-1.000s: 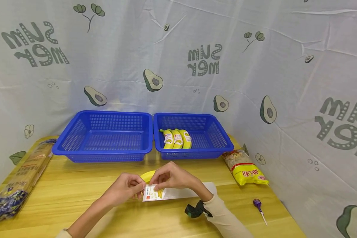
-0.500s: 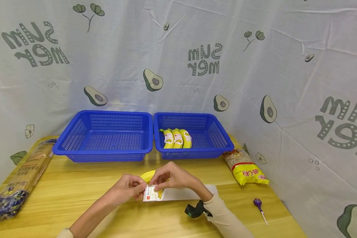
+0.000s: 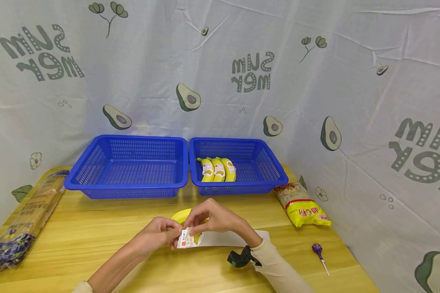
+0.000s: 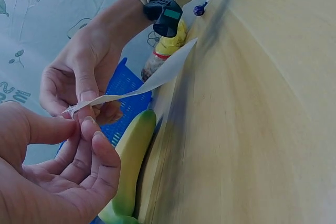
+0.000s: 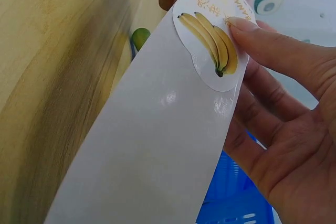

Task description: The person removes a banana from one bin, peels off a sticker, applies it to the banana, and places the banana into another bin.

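Observation:
A white backing strip [image 5: 142,129] bears a label with a banana print [image 5: 210,45] at one end. My right hand [image 3: 214,217] pinches the strip there, its thumb lying on the label in the right wrist view. At the label's outer corner, my left hand [image 3: 155,235] pinches the strip's end between thumb and index finger. In the left wrist view, the rest of the strip slopes off past my right hand. A yellow banana with green tips [image 4: 134,156] lies on the table just behind both hands, partly hidden by them in the head view.
Two blue baskets [image 3: 128,188] [image 3: 242,187] stand side by side at the back; the right one holds three labelled bananas [image 3: 218,170]. A long noodle pack [image 3: 25,224] lies left. A yellow-ended bag [image 3: 304,207] and a purple lollipop [image 3: 317,250] lie right.
My left fingertips have shifted slightly right at the label's corner. The right hand has stayed almost still, pinching the strip throughout.

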A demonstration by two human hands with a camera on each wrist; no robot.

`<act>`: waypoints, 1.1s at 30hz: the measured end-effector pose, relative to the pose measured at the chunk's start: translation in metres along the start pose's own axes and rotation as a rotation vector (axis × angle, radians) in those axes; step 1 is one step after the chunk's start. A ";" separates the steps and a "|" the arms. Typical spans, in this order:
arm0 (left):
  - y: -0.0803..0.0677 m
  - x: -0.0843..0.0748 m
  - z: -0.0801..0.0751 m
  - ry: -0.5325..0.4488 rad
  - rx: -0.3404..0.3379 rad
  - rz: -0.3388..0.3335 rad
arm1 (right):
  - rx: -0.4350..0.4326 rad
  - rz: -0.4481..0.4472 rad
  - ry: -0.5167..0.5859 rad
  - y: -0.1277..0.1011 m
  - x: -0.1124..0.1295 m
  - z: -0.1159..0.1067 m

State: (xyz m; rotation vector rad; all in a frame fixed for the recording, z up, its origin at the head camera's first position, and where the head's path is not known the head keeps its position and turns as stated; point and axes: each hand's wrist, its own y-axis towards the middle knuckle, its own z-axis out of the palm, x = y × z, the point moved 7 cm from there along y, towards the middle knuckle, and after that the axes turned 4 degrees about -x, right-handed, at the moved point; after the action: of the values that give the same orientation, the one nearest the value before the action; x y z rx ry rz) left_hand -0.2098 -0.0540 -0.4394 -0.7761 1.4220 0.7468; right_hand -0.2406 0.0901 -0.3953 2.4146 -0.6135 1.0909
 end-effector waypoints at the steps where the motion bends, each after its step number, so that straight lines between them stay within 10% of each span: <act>1: 0.000 0.000 0.000 0.000 -0.002 0.001 | 0.000 0.004 0.007 0.000 0.000 0.000; 33: -0.002 0.000 -0.002 -0.021 -0.123 -0.018 | 0.033 0.068 -0.009 -0.003 -0.010 0.001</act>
State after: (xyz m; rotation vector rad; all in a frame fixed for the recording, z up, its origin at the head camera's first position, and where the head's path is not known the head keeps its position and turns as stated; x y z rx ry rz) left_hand -0.2098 -0.0569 -0.4396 -0.8726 1.3583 0.8322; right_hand -0.2447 0.0940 -0.4041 2.4434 -0.6911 1.1268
